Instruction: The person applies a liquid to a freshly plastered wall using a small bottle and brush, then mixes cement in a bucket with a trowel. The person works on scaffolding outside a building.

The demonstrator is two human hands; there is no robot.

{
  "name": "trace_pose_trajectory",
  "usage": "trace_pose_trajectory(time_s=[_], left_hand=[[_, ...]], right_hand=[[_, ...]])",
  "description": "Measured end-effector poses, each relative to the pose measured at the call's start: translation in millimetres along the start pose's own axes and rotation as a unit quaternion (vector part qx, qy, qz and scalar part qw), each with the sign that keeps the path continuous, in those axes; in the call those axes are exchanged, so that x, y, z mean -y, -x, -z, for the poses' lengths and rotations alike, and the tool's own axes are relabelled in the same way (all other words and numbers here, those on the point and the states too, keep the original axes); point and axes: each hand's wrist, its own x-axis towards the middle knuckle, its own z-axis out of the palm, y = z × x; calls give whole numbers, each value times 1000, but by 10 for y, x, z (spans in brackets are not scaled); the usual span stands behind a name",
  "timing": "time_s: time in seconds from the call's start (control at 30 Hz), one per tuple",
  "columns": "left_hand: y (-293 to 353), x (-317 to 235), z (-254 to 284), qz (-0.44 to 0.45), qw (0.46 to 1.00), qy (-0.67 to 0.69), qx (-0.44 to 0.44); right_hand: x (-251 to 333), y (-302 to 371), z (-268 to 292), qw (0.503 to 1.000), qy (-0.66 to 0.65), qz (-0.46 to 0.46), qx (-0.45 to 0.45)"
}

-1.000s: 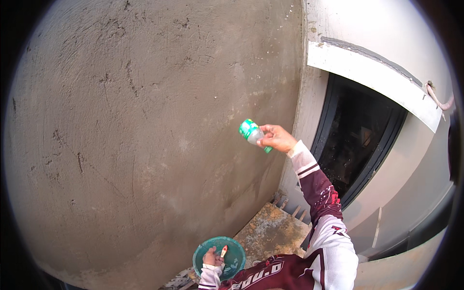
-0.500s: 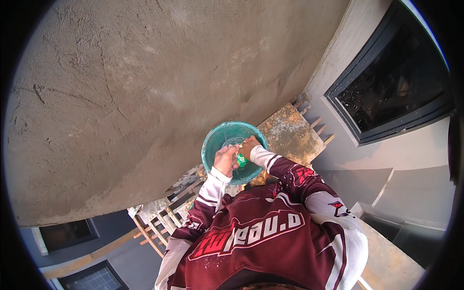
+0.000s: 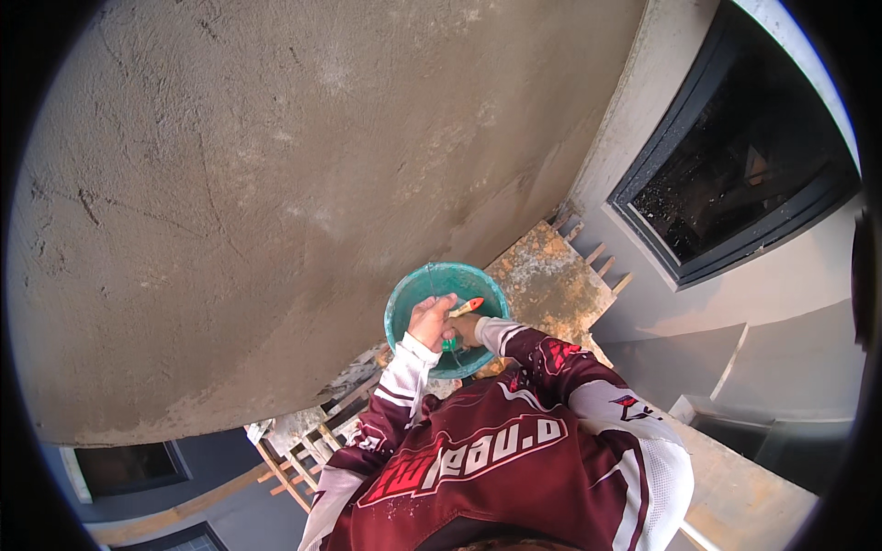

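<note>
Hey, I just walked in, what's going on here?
A person has the left hand and right hand close together, over or inside a teal basin. A red-tipped handle juts out between them; which hand grips it is unclear. A green object shows just below, mostly hidden. The basin sits beside a rough grey-brown wall.

Building site, bare plastered wall (image 3: 303, 184), stained platform (image 3: 549, 275), spattered window (image 3: 726, 165)

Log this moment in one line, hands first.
left hand: at red-tipped tool, grip unclear | right hand: beside left, at green bucket's mouth | green item: mostly hidden near hands
</note>
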Motion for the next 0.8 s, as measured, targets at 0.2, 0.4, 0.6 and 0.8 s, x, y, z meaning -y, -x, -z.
trace_pose_trajectory(time_s=[0.2,0.4,0.6,0.8], left_hand=[[-150,208,403,7,998,33,-51],[-431,491,676,15,988,93,-122],[-518,579,872,20,980,121,-157],[-470,632,936,-5,964,169,-206]], right_hand=[[524,469,616,977,-110,-21,-181],[-93,958,664,881,-227,-50,-413],[-1077,1402,174,787,-283,-348,-424],[-691,1777,2521,688,-383,-240,-568]])
